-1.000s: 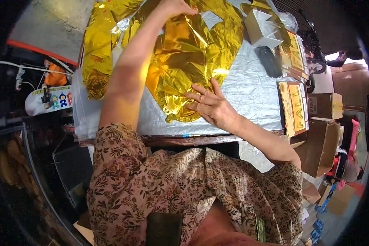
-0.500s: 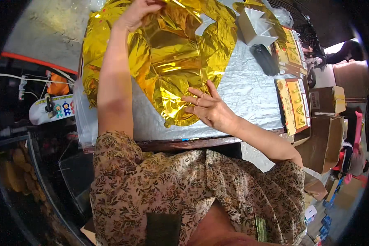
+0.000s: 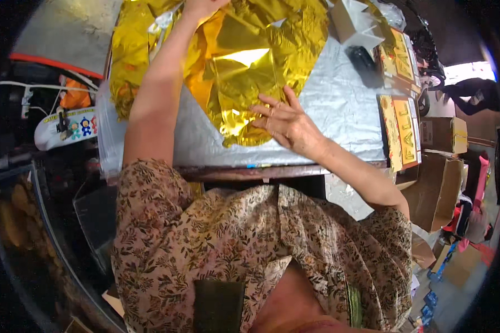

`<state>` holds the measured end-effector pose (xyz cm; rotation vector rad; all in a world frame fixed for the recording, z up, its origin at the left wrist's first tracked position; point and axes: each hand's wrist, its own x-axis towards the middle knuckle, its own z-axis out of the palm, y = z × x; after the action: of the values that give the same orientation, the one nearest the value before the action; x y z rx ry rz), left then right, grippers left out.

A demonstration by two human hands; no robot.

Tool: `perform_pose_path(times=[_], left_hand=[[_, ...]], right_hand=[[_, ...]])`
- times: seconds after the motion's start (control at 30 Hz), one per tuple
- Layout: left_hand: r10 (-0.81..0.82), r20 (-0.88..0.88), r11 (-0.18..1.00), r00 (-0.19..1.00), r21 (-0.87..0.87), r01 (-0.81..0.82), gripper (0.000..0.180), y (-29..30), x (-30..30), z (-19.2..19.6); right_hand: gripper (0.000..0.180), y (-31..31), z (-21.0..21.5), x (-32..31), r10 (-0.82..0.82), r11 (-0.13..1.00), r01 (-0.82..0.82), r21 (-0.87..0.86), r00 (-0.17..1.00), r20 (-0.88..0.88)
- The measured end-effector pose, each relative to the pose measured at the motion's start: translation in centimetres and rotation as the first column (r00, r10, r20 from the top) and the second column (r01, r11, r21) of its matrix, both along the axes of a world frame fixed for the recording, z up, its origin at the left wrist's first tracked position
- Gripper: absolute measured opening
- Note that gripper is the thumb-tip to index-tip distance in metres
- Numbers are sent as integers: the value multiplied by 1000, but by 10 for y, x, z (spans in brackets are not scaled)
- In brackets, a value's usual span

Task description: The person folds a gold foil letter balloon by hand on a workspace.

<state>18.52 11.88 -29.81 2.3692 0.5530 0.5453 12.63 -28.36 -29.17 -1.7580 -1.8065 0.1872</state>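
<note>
On gold foil point(image 3: 244, 72), the right hand point(image 3: 291, 125) rests loosely spread, the left grip point(image 3: 204, 8) unclear.

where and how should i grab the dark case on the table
Probably across the middle of the dark case, with the right hand coming from the near left. It looks long and narrow, suiting a grip over both long edges; silvery sheet borders that side, while a flat package sits close on its right.

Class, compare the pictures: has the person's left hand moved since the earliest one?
Yes: judged against the white box, the left hand has shifted leftward, farther from it.
</note>
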Motion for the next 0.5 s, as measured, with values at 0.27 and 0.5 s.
perform_pose_path(times=[0.27,0.5], left_hand=[[-555,355,819,752,72,569,29,-101,-116,42],[-382,86,896,920,280,345,30,-95,-136,1]], right_hand=[[43,-7,13,15,48,999,-46,16,965,-256],[37,20,3,44,-79,996,81,25,993,-83]])
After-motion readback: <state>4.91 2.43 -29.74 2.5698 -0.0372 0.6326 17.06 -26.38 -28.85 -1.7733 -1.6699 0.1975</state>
